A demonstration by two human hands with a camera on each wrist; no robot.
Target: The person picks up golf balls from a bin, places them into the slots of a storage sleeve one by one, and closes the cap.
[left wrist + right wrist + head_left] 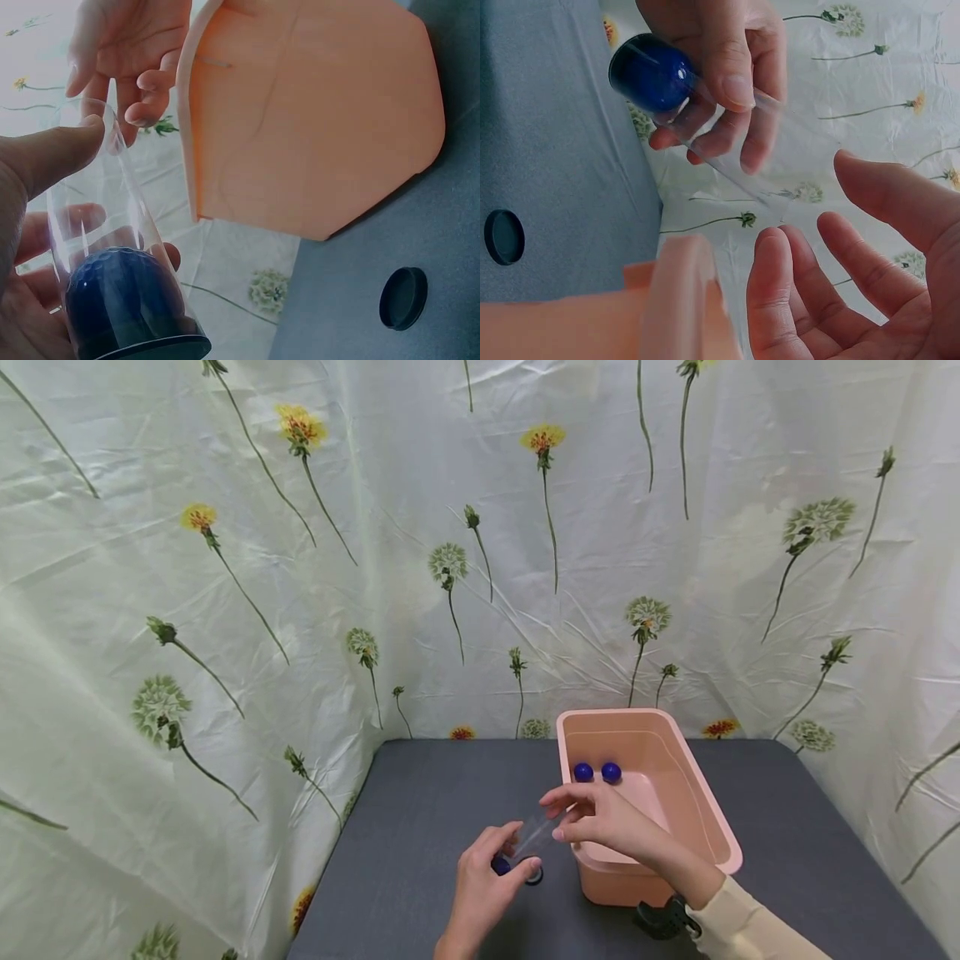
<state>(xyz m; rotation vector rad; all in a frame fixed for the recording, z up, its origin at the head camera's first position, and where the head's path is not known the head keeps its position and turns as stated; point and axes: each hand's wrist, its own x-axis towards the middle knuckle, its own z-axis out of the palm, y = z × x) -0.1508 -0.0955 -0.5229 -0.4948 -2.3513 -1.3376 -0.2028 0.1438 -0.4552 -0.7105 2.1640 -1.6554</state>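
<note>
Grey table (450, 793); hands (480, 877) at clear tube (534, 837), ball (120, 289) inside

The dark grey table (450, 785) bears a pink bin (628, 887) and a black cap (403, 298).

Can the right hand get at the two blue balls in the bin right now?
Probably yes: the right hand seems to hold nothing and is close to the two blue balls, the pink bin has an open top, and nothing visible covers them.
</note>
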